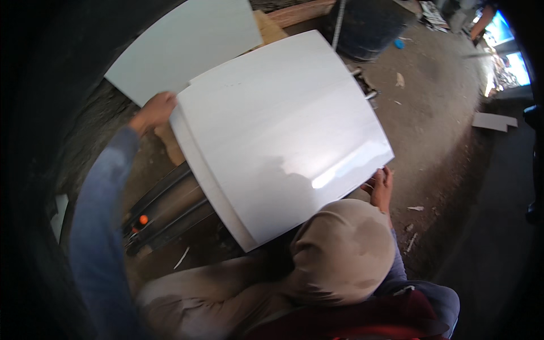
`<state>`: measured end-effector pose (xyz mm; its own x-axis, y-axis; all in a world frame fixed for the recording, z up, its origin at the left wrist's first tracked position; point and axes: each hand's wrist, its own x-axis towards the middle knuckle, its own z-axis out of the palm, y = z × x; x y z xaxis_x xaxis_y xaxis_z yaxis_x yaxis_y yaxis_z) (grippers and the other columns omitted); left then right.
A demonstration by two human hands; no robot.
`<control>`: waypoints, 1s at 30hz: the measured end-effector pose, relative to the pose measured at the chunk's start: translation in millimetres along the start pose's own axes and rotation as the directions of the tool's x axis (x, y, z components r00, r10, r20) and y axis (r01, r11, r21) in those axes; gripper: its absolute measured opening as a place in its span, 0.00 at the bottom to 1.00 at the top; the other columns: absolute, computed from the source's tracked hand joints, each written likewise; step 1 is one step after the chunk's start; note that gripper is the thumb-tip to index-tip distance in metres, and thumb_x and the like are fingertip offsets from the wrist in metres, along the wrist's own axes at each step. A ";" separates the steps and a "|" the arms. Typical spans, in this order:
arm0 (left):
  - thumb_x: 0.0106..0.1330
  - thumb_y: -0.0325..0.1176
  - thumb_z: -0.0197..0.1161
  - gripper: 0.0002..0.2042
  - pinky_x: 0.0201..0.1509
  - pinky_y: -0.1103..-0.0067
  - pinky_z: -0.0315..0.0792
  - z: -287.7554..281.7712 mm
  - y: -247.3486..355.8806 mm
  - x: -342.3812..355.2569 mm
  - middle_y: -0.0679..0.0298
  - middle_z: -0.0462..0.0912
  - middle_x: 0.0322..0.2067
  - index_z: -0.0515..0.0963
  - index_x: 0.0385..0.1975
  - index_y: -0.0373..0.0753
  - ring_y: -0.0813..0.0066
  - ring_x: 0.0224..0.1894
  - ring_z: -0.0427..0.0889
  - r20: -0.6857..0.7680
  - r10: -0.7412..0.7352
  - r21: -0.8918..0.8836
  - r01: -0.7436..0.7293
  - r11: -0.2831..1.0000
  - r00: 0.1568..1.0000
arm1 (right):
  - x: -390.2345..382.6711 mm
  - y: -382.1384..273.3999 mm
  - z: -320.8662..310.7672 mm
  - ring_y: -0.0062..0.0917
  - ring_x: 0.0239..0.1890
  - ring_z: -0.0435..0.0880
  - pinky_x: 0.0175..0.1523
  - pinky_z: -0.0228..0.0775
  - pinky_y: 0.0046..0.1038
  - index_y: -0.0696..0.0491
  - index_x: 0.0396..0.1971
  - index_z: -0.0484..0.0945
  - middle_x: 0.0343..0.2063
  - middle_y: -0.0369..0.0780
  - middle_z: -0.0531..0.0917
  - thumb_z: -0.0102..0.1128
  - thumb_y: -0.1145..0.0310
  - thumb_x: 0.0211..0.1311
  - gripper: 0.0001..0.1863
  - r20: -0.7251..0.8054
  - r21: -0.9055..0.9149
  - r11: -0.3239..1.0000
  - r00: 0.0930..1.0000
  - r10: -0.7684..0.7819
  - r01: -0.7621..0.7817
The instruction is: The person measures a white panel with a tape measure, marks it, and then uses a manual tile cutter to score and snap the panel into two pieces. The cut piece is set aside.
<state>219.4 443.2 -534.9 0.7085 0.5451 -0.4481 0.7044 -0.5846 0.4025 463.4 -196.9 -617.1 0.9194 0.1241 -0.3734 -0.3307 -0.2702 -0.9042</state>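
Floor (439,127) noted beyond right hand (382,186); white panel (272,122) placed between hands, edge pinched by left hand (158,110), opposite corner met by right, grip unclear; positioning step presumed; even support probably needed next.

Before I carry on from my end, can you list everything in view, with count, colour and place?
Front panel: 1, glossy white, centre
Rear panel: 1, white, upper left
Container: 1, dark, top
Small round piece: 1, blue, beside container
Notched piece: 1, white, far right
Thin strip: 1, white, lower left
Orange spots: 2, orange, left, below panel
Debris: several, pale, ground at right
Far upper right: too blurred to itemise
Left hand: 1, bare, gripping front panel's left edge
Right hand: 1, bare, at its lower right corner
Sleeves: 2, blue, left and lower right
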 end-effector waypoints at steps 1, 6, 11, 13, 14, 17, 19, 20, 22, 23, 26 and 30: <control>0.75 0.37 0.54 0.19 0.60 0.70 0.74 -1.0 -5.7 18.8 0.47 0.87 0.48 0.80 0.55 0.27 0.64 0.54 0.84 -0.021 -0.055 0.010 0.055 0.998 0.998 | -3.9 0.9 3.1 0.26 0.38 0.86 0.37 0.84 0.27 0.52 0.74 0.60 0.42 0.42 0.84 0.52 0.56 0.82 0.30 -0.010 0.034 0.999 1.000 0.025 -0.025; 0.78 0.41 0.55 0.20 0.60 0.72 0.73 28.1 -20.3 57.2 0.59 0.88 0.45 0.82 0.55 0.29 0.71 0.49 0.82 -0.242 -0.101 -0.274 0.032 0.961 0.965 | -33.5 4.4 12.7 0.32 0.46 0.88 0.35 0.85 0.27 0.45 0.82 0.47 0.56 0.49 0.82 0.57 0.58 0.79 0.40 0.024 0.035 0.999 1.000 0.003 -0.004; 0.77 0.40 0.60 0.16 0.55 0.76 0.75 32.1 -30.3 61.4 0.64 0.88 0.41 0.86 0.49 0.32 0.76 0.44 0.82 -0.094 -0.121 -0.368 0.078 0.926 0.988 | -35.1 -10.9 6.9 0.40 0.56 0.85 0.48 0.86 0.37 0.45 0.82 0.49 0.62 0.52 0.77 0.57 0.50 0.78 0.41 0.010 -0.063 0.998 1.000 0.023 -0.023; 0.76 0.39 0.62 0.15 0.53 0.78 0.75 31.7 -34.2 60.5 0.65 0.88 0.41 0.86 0.48 0.34 0.78 0.42 0.82 -0.101 -0.090 -0.407 0.041 0.912 0.991 | -25.1 -18.0 4.5 0.42 0.61 0.82 0.55 0.83 0.41 0.46 0.81 0.52 0.65 0.52 0.75 0.56 0.48 0.78 0.40 -0.030 -0.087 0.996 0.999 0.013 -0.015; 0.76 0.39 0.63 0.14 0.52 0.78 0.75 32.1 -35.4 60.1 0.66 0.87 0.41 0.86 0.48 0.34 0.78 0.41 0.82 -0.100 -0.099 -0.425 0.048 0.904 0.990 | -17.7 -21.1 3.7 0.43 0.63 0.80 0.58 0.81 0.43 0.46 0.81 0.54 0.67 0.51 0.74 0.55 0.47 0.78 0.40 -0.040 -0.085 0.996 0.999 0.007 -0.010; 0.76 0.38 0.64 0.13 0.51 0.78 0.75 35.5 -35.4 58.3 0.67 0.87 0.40 0.86 0.47 0.35 0.79 0.40 0.81 -0.099 -0.111 -0.487 0.049 0.872 0.989 | 4.5 -27.0 -0.9 0.41 0.68 0.75 0.65 0.75 0.43 0.52 0.78 0.60 0.70 0.48 0.71 0.55 0.49 0.79 0.36 -0.023 0.025 0.999 0.999 0.049 -0.048; 0.75 0.40 0.64 0.13 0.50 0.78 0.75 36.5 -32.9 57.1 0.67 0.87 0.40 0.85 0.47 0.38 0.79 0.40 0.81 -0.076 -0.129 -0.503 0.074 0.861 0.989 | 16.8 -28.0 -5.3 0.38 0.67 0.76 0.68 0.73 0.40 0.55 0.77 0.61 0.68 0.47 0.72 0.55 0.52 0.80 0.35 -0.036 0.107 0.989 0.994 0.106 -0.102; 0.75 0.41 0.65 0.13 0.50 0.77 0.75 35.5 -30.7 57.6 0.67 0.87 0.39 0.85 0.46 0.38 0.79 0.39 0.81 -0.073 -0.137 -0.510 0.081 0.857 0.988 | 21.7 -28.6 -8.0 0.34 0.65 0.77 0.68 0.72 0.37 0.57 0.75 0.63 0.66 0.45 0.74 0.53 0.55 0.81 0.32 -0.030 0.175 0.975 0.989 0.147 -0.140; 0.74 0.44 0.66 0.14 0.51 0.76 0.75 34.6 -26.7 56.6 0.66 0.87 0.39 0.86 0.46 0.40 0.77 0.40 0.82 -0.071 -0.168 -0.512 0.109 0.852 0.983 | 29.4 -28.1 -11.2 0.32 0.64 0.77 0.68 0.72 0.37 0.56 0.74 0.64 0.64 0.44 0.75 0.54 0.57 0.81 0.30 -0.035 0.184 0.972 0.987 0.156 -0.147; 0.73 0.45 0.66 0.15 0.52 0.76 0.75 34.3 -25.5 55.4 0.66 0.87 0.39 0.86 0.46 0.40 0.76 0.41 0.82 -0.070 -0.181 -0.513 0.121 0.850 0.981 | 32.4 -27.9 -11.5 0.32 0.63 0.78 0.67 0.72 0.37 0.55 0.74 0.65 0.63 0.43 0.76 0.54 0.57 0.81 0.30 -0.053 0.221 0.961 0.982 0.182 -0.166; 0.73 0.47 0.67 0.16 0.52 0.75 0.74 32.8 -21.0 56.1 0.66 0.87 0.39 0.86 0.45 0.39 0.75 0.42 0.82 -0.069 -0.203 -0.494 0.143 0.858 0.977 | 37.1 -29.1 -10.7 0.34 0.65 0.76 0.68 0.72 0.39 0.53 0.75 0.63 0.65 0.45 0.75 0.57 0.60 0.79 0.30 0.027 0.159 0.978 0.991 0.133 -0.136; 0.70 0.52 0.69 0.20 0.52 0.75 0.74 32.9 -17.2 59.8 0.64 0.86 0.37 0.85 0.43 0.39 0.74 0.42 0.82 -0.060 -0.214 -0.460 0.164 0.873 0.975 | 37.9 -31.6 -5.4 0.38 0.67 0.75 0.69 0.71 0.42 0.51 0.75 0.62 0.67 0.47 0.74 0.60 0.62 0.77 0.32 0.010 0.111 0.993 0.999 0.044 -0.045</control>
<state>248.2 466.1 -594.8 0.5423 0.6926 -0.4756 0.7503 -0.1445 0.6451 509.8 -188.8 -601.6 0.9016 0.1213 -0.4152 -0.3936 -0.1680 -0.9038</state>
